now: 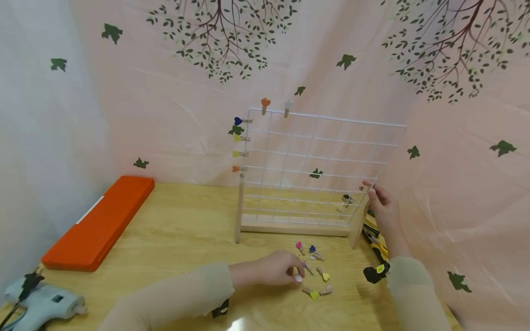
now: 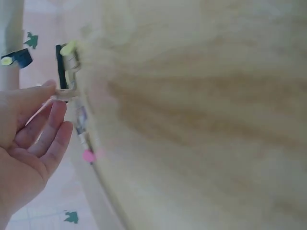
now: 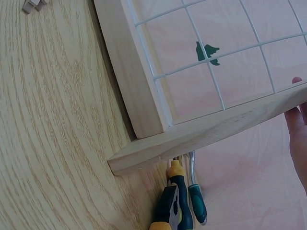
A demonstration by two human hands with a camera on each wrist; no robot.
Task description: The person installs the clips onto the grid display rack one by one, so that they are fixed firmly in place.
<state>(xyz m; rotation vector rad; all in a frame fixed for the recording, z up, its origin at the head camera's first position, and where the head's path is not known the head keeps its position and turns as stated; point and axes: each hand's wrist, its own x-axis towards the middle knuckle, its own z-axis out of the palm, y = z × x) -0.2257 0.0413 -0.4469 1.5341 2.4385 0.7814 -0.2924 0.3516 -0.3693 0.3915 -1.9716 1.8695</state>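
A white wire grid rack (image 1: 314, 174) with wooden posts stands on the table. My right hand (image 1: 385, 209) grips its right post near the top; only part of that hand (image 3: 298, 139) shows in the right wrist view. Small heart-topped clothespins hang on the rack's left side, among them a dark blue one (image 1: 238, 121), and on its top wire, including an orange one (image 1: 265, 103). Just above the table, my left hand (image 1: 277, 270) pinches a wooden clothespin (image 2: 66, 94) with a pale heart (image 1: 298, 278). Several loose clothespins lie by it, one with a pink heart (image 1: 299, 246).
At the left lies a long orange case (image 1: 99, 225), with a pale glue gun (image 1: 49, 299) in front of it. Pliers (image 3: 168, 206) and a green-handled screwdriver-like tool (image 3: 197, 203) lie beyond the right post. A pink printed cloth (image 1: 178, 115) hangs behind the table.
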